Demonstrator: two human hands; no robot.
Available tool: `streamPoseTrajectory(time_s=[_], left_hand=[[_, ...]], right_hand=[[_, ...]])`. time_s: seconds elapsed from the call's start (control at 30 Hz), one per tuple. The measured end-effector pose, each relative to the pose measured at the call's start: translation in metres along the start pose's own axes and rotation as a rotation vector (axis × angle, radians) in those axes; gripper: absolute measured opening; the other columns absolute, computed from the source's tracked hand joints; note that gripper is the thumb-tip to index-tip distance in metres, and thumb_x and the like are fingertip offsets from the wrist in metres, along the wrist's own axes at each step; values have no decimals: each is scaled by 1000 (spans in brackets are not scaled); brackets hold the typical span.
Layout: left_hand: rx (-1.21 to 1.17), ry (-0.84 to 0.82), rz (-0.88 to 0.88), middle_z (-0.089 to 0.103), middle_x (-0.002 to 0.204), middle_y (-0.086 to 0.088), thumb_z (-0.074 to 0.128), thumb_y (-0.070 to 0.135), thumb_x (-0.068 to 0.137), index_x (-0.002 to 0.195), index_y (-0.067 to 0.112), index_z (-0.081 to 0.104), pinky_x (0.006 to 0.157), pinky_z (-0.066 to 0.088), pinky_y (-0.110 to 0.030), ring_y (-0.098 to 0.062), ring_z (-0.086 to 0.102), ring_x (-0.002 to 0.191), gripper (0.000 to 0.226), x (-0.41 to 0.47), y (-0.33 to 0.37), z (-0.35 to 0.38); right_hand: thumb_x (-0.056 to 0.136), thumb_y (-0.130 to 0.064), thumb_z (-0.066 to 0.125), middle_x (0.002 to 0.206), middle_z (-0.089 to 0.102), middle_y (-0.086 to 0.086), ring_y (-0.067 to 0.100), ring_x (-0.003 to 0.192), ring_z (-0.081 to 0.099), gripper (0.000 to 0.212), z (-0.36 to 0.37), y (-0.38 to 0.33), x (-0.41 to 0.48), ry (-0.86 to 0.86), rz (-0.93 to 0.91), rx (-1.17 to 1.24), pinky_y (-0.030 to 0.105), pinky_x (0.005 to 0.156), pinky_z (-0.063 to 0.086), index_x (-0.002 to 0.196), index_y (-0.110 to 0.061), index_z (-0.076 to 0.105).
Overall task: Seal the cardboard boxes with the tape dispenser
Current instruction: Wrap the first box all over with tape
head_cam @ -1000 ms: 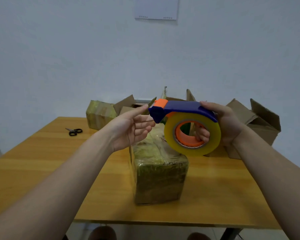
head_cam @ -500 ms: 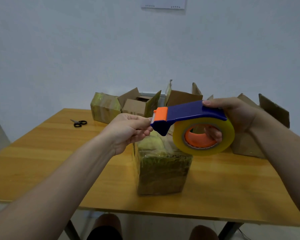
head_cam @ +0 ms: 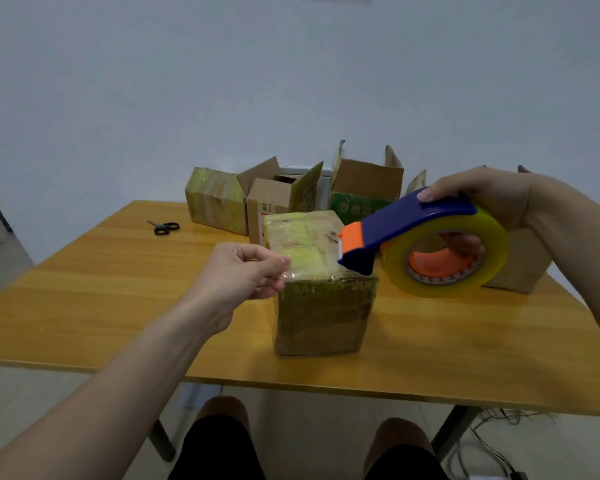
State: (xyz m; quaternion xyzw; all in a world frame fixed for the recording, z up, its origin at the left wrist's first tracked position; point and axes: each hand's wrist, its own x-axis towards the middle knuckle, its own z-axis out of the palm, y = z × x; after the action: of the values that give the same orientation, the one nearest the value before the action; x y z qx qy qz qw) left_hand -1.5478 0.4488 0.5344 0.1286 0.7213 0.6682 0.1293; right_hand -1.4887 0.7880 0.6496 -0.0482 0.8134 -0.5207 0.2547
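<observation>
A closed cardboard box (head_cam: 323,306) wrapped in yellowish tape stands in the middle of the wooden table (head_cam: 101,299). My right hand (head_cam: 482,206) grips the blue and orange tape dispenser (head_cam: 426,237) with its big clear roll, held just right of the box top, nose pointing left and down. My left hand (head_cam: 239,275) pinches the free end of the clear tape (head_cam: 309,261) at the box's front left top edge. The stretched tape spans the box top between hand and dispenser nose.
Black scissors (head_cam: 163,227) lie at the table's far left. Behind the middle box stand a taped box (head_cam: 215,199), two open boxes (head_cam: 278,192) (head_cam: 364,188), and another box (head_cam: 520,265) behind my right hand. My knees show under the table's near edge.
Both hands have dropped toward the box. My left hand has pulled a length of tape out to the left, and the dispenser has moved right and down beside the box top.
</observation>
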Motion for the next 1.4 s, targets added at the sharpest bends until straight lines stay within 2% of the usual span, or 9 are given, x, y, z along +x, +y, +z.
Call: streamPoseTrajectory(time_s=[0.1, 0.47, 0.7, 0.93, 1.03, 1.13, 1.23, 1.33, 1.4], left_hand=[[40, 16, 28, 78, 79, -12, 82, 21, 86, 90, 7, 78, 54, 56, -21, -15, 74, 65, 16, -5, -4, 3], [203, 70, 110, 78, 75, -7, 83, 24, 86, 86, 12, 78, 54, 57, -23, -19, 76, 66, 14, -9, -5, 5], [161, 80, 104, 78, 75, -9, 82, 22, 86, 89, 9, 78, 54, 56, -21, -19, 75, 65, 14, -12, -6, 7], [145, 112, 135, 78, 73, -9, 84, 21, 86, 91, 9, 76, 55, 56, -22, -19, 76, 65, 15, -15, -11, 10], [128, 118, 141, 78, 73, -9, 84, 21, 85, 92, 8, 76, 55, 56, -22, -20, 76, 66, 17, -14, -13, 9], [139, 103, 106, 78, 74, -10, 84, 22, 86, 94, 8, 74, 53, 56, -22, -20, 76, 65, 20, -11, -12, 9], [163, -17, -73, 78, 76, -13, 77, 28, 93, 100, 9, 62, 46, 54, -25, -22, 74, 61, 25, -4, -5, 5], [387, -132, -206, 75, 73, -8, 69, 39, 98, 103, 15, 54, 48, 50, -26, -19, 68, 58, 28, 3, 10, -1], [800, -77, -76, 70, 83, -2, 69, 45, 96, 112, 20, 52, 57, 47, -30, -16, 63, 70, 34, 8, 22, -2]], right_hand=[[62, -60, 87, 52, 59, 17, 24, 39, 56, 68, 2, 1, 1, 43, -1, 2, 30, 44, 51, 93, -1, 77], [53, -62, 91, 59, 61, 20, 24, 42, 57, 72, 7, 2, -1, 66, 23, -30, 30, 44, 52, 93, -4, 79], [54, -61, 92, 59, 60, 22, 26, 42, 57, 75, 8, 0, 0, 64, 33, -38, 32, 44, 52, 96, -1, 77], [60, -60, 88, 56, 62, 19, 24, 42, 58, 63, 9, 0, 1, 35, 54, -70, 31, 45, 52, 88, -4, 79], [71, -52, 75, 57, 61, 21, 25, 42, 58, 53, 8, 1, 2, 48, 69, -71, 31, 45, 52, 88, -3, 78], [75, -51, 67, 55, 61, 19, 24, 41, 58, 49, 8, 2, 3, 33, 72, -70, 30, 45, 53, 86, -4, 79], [75, -51, 71, 56, 63, 17, 23, 42, 59, 47, 8, 0, 3, 9, 78, -77, 30, 45, 53, 86, -7, 80], [63, -59, 87, 61, 62, 22, 25, 43, 59, 66, 7, 2, 5, 18, 65, -67, 31, 46, 54, 96, -2, 78], [58, -61, 90, 65, 63, 23, 26, 44, 60, 75, 6, 3, 7, 31, 67, -66, 32, 47, 54, 100, 0, 76]])
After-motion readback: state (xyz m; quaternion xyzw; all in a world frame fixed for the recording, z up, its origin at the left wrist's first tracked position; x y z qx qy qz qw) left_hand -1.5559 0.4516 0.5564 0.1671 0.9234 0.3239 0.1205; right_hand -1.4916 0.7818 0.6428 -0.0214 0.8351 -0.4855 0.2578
